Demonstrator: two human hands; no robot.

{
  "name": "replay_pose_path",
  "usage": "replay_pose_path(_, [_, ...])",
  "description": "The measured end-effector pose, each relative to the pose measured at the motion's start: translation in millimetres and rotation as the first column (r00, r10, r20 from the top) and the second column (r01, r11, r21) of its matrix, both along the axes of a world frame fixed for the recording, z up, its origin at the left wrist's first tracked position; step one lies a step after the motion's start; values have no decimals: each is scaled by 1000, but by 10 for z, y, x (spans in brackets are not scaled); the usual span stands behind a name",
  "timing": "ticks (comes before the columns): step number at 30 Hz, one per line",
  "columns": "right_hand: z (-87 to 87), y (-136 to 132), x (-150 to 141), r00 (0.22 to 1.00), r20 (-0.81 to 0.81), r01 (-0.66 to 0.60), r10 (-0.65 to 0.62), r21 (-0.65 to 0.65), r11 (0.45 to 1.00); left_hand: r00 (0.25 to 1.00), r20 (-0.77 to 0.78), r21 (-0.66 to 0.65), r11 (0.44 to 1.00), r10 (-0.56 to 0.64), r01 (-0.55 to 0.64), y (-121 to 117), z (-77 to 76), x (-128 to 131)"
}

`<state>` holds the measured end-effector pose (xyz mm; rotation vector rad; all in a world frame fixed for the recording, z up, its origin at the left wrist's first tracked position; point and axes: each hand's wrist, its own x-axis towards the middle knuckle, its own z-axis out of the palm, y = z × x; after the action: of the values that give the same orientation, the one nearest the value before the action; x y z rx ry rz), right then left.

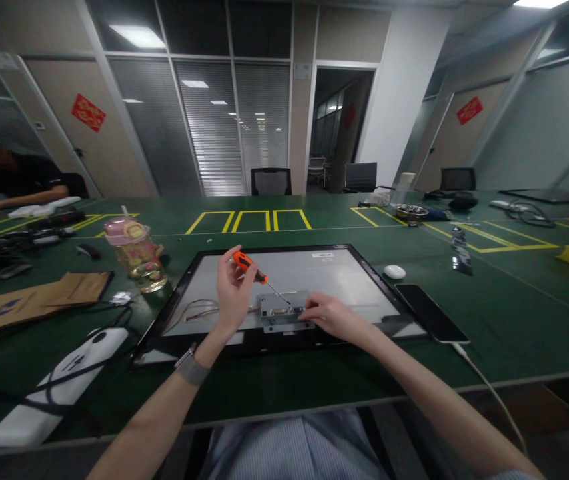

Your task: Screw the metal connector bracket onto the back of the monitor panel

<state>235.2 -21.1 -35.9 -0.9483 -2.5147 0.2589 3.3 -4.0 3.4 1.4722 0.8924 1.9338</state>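
My left hand (233,287) is closed round the orange and black handle of a screwdriver (250,265). The tool slants down to the right, its tip close to a small metal bracket (284,323) with a connector board on it. At the bracket's right end, the fingers of my right hand (325,312) are pinched together; what they hold, if anything, is too small to make out. Both hands are over a flat display panel (354,273) with a black frame, lying on the green table. Thin wires (197,310) run across the panel's left part to the bracket.
Left of the panel stand a drink bottle (137,257) and a white power strip (64,387), near brown paper packaging (39,303). At right lie a phone (431,312) on a cable and a white earbud case (395,272). Another person (14,177) sits far left.
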Motion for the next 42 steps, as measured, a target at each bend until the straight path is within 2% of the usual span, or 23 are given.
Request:
replay_pose_path(9, [49,2,-17,969,247,-94,33,240,966,999,-52,-9,1000,-13,13,-12,-46,22])
replay_pose_path(15, [-2,3,63,977,203,-128,70,285,950,997,-80,-5,1000,-8,8,8,-92,28])
replay_pose_path(19, [30,12,49,972,215,-166,99,321,933,995,-98,-1,1000,-3,3,7,-97,28])
replay_pose_path(24, [50,30,19,969,221,-173,108,299,939,995,-103,2,1000,-5,5,-3,-95,35])
replay_pose_path(33, [-44,73,107,990,77,-128,116,168,977,994,-104,-17,999,-41,40,-15,-101,52])
replay_pose_path(38, [-56,87,127,991,74,-121,109,179,976,994,-93,-32,998,-56,53,-20,-107,55])
replay_pose_path(42, [-51,84,117,986,129,-139,109,252,958,993,-100,-16,998,-54,53,-15,-117,57])
